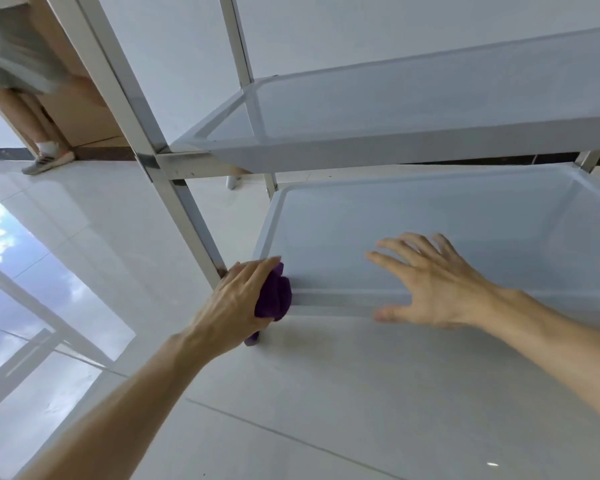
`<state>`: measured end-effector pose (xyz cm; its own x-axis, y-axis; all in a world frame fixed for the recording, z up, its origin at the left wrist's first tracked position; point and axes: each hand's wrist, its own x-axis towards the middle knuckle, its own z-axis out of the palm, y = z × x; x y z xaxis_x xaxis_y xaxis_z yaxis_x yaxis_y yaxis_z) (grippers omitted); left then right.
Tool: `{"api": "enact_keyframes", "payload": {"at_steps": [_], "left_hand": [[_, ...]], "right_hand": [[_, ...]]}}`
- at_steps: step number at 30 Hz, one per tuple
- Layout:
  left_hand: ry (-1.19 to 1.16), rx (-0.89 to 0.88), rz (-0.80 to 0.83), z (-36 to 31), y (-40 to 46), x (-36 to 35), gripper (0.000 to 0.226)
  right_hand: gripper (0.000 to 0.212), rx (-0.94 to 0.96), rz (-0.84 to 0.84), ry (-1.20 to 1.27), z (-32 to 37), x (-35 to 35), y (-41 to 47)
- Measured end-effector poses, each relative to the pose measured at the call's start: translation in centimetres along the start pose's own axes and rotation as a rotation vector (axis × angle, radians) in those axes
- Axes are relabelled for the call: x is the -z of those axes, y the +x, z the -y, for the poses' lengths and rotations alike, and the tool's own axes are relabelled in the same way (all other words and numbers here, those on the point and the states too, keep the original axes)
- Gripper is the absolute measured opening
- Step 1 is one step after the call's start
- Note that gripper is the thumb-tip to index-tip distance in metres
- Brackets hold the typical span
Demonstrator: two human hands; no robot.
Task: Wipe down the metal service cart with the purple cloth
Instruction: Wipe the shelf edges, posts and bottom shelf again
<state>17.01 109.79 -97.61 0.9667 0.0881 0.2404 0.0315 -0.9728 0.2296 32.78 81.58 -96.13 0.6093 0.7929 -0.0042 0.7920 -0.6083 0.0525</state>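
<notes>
Your left hand grips the bunched cloth against the cart at its lower shelf's near corner to rub the post, while your right hand hovers spread above that shelf, probably for balance

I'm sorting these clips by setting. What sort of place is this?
Probably an indoor service or commercial room, though I can't tell which kind. A metal cart with tray shelves stands on a glossy tiled floor that reflects a window, and another person's shoe shows by the wall.
</notes>
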Motion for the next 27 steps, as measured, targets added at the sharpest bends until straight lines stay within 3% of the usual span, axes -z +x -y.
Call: {"api": "enact_keyframes", "payload": {"at_steps": [2, 3, 6, 10, 18, 23, 27], "left_hand": [[0.095, -0.045, 0.099, 0.6, 0.1, -1.2, 0.099], [0.133, -0.049, 0.117, 0.6, 0.2, -2.0, 0.102], [0.164, 0.005, 0.066, 0.2, 0.4, -3.3, 0.104], [0.168, -0.066, -0.053, -0.8, 1.0, -3.9, 0.085], [0.083, -0.22, -0.026, -9.3, 5.1, -7.6, 0.085], [0.074, -0.152, 0.008, -4.7, 3.4, -5.7, 0.087], [0.11, -0.045, -0.1, 0.3, 0.9, -3.1, 0.08]], "right_hand": [[0.111, -0.061, 0.218, -0.01, -1.4, -2.7, 0.0], [0.115, -0.078, 0.238, 0.008, -1.8, -3.8, -0.2], [0.115, -0.083, 0.13, 0.028, -2.2, -5.8, -0.7], [0.11, -0.067, 0.105, 0.039, -2.4, -6.2, -0.5], [0.109, -0.083, 0.103, 0.024, -2.3, -6.0, -0.3], [0.107, -0.071, 0.123, 0.028, -2.4, -5.5, -0.4], [0.105, -0.059, 0.136, 0.025, -2.1, -5.4, -0.3]]}}
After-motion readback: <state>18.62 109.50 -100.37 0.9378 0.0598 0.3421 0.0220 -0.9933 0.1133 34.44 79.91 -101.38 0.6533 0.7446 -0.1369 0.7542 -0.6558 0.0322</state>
